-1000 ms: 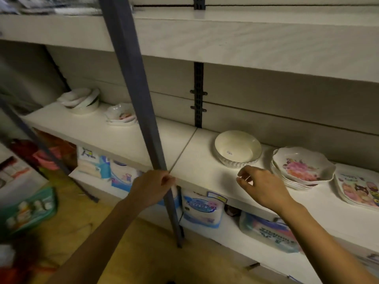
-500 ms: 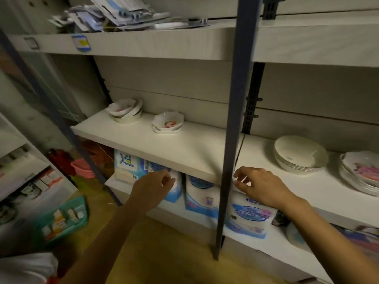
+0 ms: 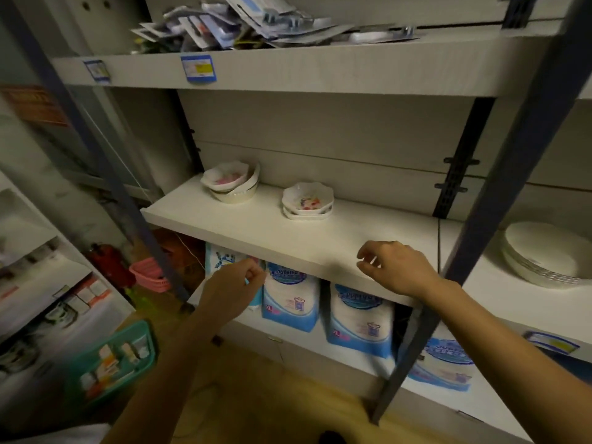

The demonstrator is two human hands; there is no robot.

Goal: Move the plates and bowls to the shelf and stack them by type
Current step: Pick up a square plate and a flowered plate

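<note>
On the white middle shelf (image 3: 288,238) a tilted pile of flowered bowls (image 3: 230,182) sits at the far left. A small stack of scalloped flowered bowls (image 3: 307,200) stands to its right. A cream bowl stack (image 3: 547,254) rests on the adjoining shelf at the right edge. My left hand (image 3: 234,286) hangs below the shelf's front edge, fingers curled and empty. My right hand (image 3: 397,267) hovers over the shelf's front edge, fingers loosely apart, holding nothing.
A dark metal upright (image 3: 480,225) slants down just right of my right hand. Blue-and-white packages (image 3: 290,299) fill the lower shelf. The top shelf holds carded goods (image 3: 243,24). A green basket (image 3: 112,360) and a pink basket (image 3: 149,274) sit on the floor at left.
The view has swung left, so the left bowls now sit nearer the centre and the right-hand flowered plates have left the frame. Both hands stay empty and have shifted left along the shelf front.
</note>
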